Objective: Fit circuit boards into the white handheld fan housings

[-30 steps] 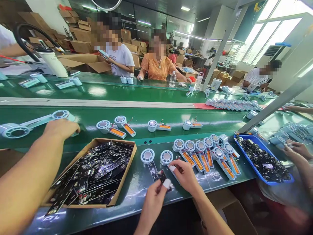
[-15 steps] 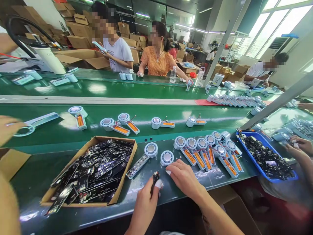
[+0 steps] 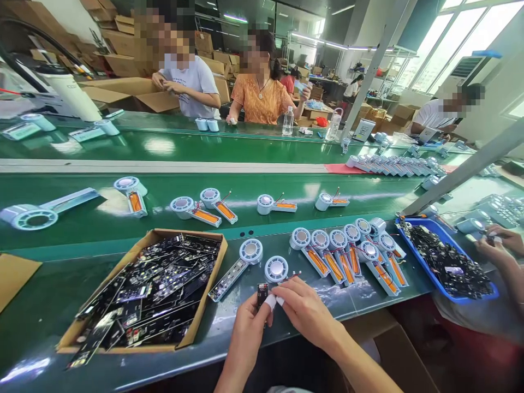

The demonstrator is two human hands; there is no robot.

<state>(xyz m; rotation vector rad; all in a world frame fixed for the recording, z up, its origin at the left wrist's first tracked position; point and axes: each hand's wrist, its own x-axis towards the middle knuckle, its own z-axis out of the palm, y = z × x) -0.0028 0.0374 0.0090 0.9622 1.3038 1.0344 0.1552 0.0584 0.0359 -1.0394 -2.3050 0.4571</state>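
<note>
The board (image 3: 262,292) is in the left hand (image 3: 249,325), gripped between thumb and fingers, its top end poking up just in front of the nearest fan (image 3: 276,269). The right hand (image 3: 307,305) has its fingertips drawn together close by the left thumb; whether a wire is between them, I can't tell from here (each hand wears a white fingertip cover). I'd judge the step to be working at the board's end, beside that fan's leads, and the next move to call for a steady left hand and a fine pinch from the right.

Just left on the table (image 3: 216,330) lies one more fan (image 3: 251,251), a board along its handle. To the right I count eight clustered fans (image 3: 338,239), orange strips showing in most. The green belt (image 3: 245,183) carries five with orange strips, plus one larger-looking fan (image 3: 36,218) far left. One carton (image 3: 203,295) and one blue tray (image 3: 433,273) hold boards too jumbled to count. Past the tray, a neighbour's two hands (image 3: 499,243) are busy.
</note>
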